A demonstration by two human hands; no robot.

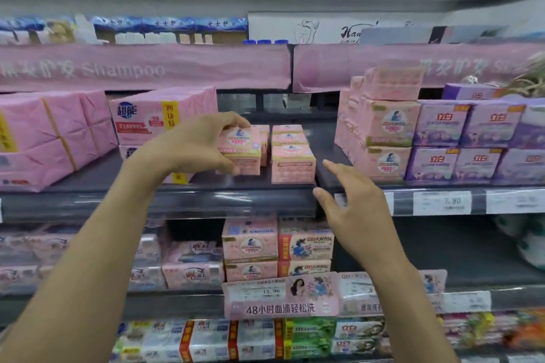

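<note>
In the head view the left hand (191, 146) grips a pink box (240, 150) between thumb and curled fingers on the shelf (206, 200), just left of a matching stack (293, 163), while the right hand (354, 209) hovers nearer, fingers spread and empty; the box looks mid-placement and next needs squaring against that stack.

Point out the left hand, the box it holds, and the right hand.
left hand (193, 147): head view, back of the hand.
box (242, 147): head view, its front label.
right hand (355, 209): head view, back of the hand.
</note>
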